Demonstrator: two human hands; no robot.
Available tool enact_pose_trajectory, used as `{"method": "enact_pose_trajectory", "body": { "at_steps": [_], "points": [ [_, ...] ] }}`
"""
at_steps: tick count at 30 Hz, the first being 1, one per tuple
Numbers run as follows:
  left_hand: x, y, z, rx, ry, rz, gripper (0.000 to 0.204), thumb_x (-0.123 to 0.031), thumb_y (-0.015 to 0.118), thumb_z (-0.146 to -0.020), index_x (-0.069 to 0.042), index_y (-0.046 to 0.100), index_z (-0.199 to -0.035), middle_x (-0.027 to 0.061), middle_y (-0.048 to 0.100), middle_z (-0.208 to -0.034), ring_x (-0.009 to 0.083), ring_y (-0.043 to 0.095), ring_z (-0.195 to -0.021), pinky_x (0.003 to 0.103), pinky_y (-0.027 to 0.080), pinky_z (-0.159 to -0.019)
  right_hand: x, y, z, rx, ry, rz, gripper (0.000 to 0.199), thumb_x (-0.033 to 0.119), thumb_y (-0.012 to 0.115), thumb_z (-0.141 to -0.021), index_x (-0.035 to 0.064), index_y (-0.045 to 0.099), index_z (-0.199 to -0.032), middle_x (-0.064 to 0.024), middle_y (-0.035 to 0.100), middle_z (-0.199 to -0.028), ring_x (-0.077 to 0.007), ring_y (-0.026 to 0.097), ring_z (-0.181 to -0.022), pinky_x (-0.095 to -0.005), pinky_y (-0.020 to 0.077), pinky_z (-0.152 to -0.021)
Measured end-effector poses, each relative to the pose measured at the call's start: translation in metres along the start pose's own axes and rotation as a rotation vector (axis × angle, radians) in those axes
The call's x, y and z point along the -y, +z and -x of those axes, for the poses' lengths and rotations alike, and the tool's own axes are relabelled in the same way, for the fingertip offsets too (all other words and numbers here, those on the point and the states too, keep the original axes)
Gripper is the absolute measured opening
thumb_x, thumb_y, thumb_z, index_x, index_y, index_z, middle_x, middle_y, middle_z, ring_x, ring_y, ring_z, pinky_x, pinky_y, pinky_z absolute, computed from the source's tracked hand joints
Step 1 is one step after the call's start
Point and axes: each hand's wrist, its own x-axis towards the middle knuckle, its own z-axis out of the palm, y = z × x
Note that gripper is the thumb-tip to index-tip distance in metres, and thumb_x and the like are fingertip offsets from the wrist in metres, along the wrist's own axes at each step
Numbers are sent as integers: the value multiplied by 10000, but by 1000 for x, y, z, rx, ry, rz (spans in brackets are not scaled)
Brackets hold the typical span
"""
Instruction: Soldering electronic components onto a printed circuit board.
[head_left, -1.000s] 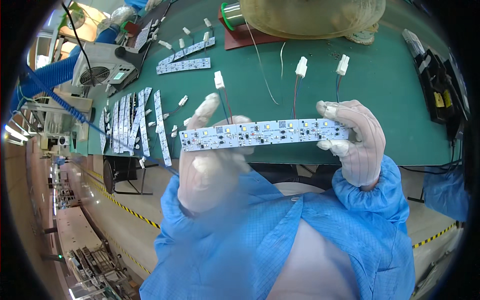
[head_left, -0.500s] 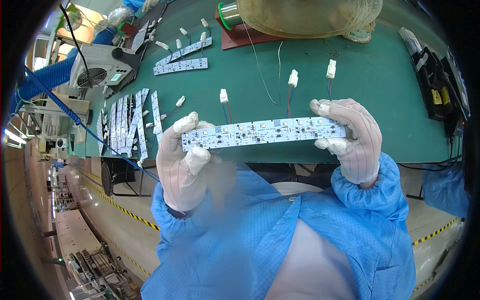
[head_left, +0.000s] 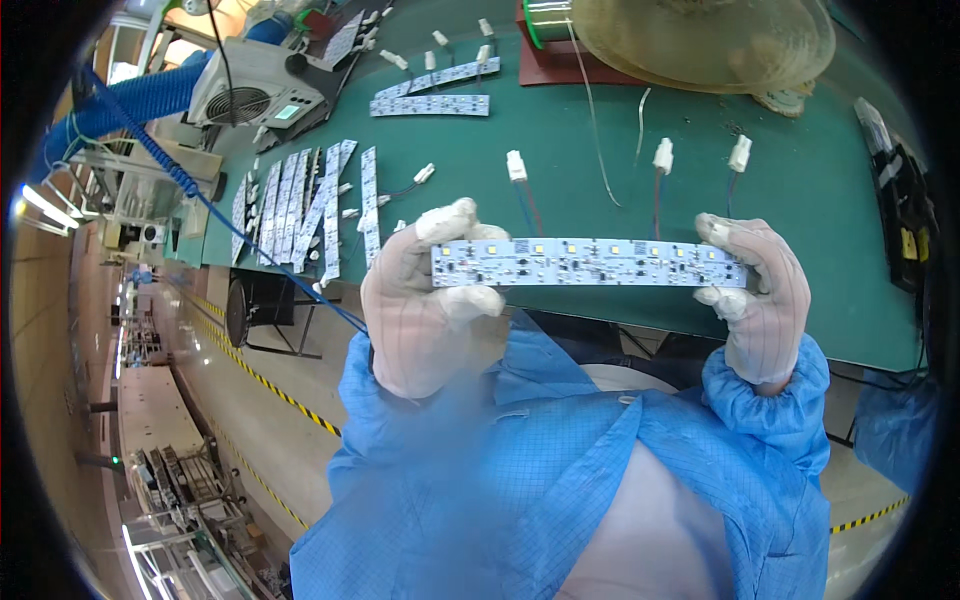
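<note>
A long white LED circuit board (head_left: 585, 263) is held level near the table's front edge, its component side facing me. My left hand (head_left: 425, 300), in a white striped glove, pinches the board's left end between thumb and fingers. The right end sits between the thumb and fingers of my gloved right hand (head_left: 762, 290). From the board's far edge run thin wire pairs to three white plug connectors: a left one (head_left: 516, 166), a middle one (head_left: 663, 156) and a right one (head_left: 740, 154).
Several similar boards (head_left: 300, 205) lie in a row at the left of the green table (head_left: 560, 200). Two more boards (head_left: 430, 105) rest farther back. A solder wire spool (head_left: 548, 22) and a large translucent round cover (head_left: 700, 45) stand at the back. Black equipment (head_left: 900, 200) lines the right edge.
The view has shifted, so the table and its things appear farther right and higher. The board, tilted before, is now level; both hands keep their hold on its ends.
</note>
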Motion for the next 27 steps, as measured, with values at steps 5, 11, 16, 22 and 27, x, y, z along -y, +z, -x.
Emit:
{"method": "enact_pose_trajectory", "body": {
  "at_steps": [5, 11, 16, 22, 27],
  "points": [
    [-5, -2, 2, 48, 106, -144, 650, -374, 799, -717, -14, 517, -1180, 167, 642, -1003, 185, 631, -893, 301, 516, -794, -8, 0, 3, 12, -11, -58, 461, 124, 785, -635, -4, 606, -1040, -125, 690, -1025, -247, 629, -926, -333, 512, -803],
    [4, -23, -7, 120, 478, -620, 682, -407, 818, -657, -7, 540, -1134, 107, 630, -908, 183, 589, -837, 299, 483, -745, -7, 1, 3, 10, 36, -142, 477, 105, 784, -644, -15, 603, -1069, -142, 675, -1035, -221, 630, -927, -311, 511, -797],
    [0, -15, -11, 64, 463, -583, 640, -370, 830, -497, -40, 655, -1017, 64, 654, -869, 245, 614, -816, 361, 467, -789, -7, 0, 6, -9, 48, -117, 467, 81, 778, -647, -21, 605, -1068, -152, 671, -1030, -221, 628, -942, -313, 511, -819],
    [-2, -16, -9, 86, 434, -597, 644, -440, 816, -518, -59, 655, -1012, 63, 640, -835, 231, 603, -776, 352, 464, -752, -5, 2, 6, -6, 73, -120, 462, 88, 772, -639, -20, 617, -1061, -148, 676, -1031, -218, 630, -941, -308, 509, -826],
    [-2, -14, -8, 49, 407, -604, 631, -475, 805, -522, -66, 654, -978, 63, 637, -821, 229, 604, -760, 357, 470, -748, -6, 0, 4, 11, 68, -67, 451, 190, 762, -678, -17, 627, -1055, -139, 685, -1028, -225, 635, -930, -313, 508, -820]
  ]
}}
